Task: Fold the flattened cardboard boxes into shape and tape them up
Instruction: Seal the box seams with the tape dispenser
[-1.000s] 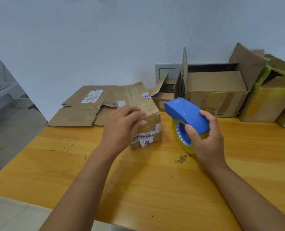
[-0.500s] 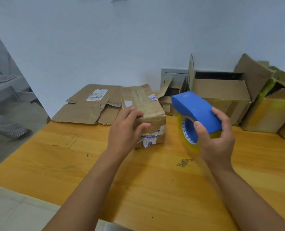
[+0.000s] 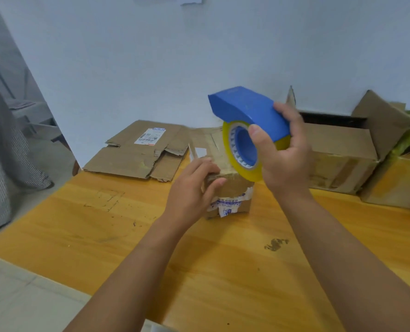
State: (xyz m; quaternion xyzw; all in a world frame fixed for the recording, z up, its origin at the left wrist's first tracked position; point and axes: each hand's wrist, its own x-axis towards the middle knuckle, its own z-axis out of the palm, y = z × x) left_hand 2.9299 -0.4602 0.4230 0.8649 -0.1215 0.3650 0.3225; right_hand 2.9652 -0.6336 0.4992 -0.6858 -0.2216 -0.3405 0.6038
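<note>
Spanning the view, a wooden bench [image 3: 103, 236], open cardboard boxes [image 3: 338, 149] along its far edge, flattened cardboard [image 3: 132, 156] at the far left corner, small box [image 3: 230, 192] mid-bench gripped by left hand [image 3: 189, 195], right hand [image 3: 283, 161] clamped on blue tape dispenser [image 3: 247, 111] raised above it.

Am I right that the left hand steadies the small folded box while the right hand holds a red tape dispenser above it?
Not quite: the tape dispenser is blue, not red, as the head view shows. The rest holds: the left hand steadies the small folded box, and the right hand holds the dispenser, loaded with a yellowish tape roll, above it.
</note>
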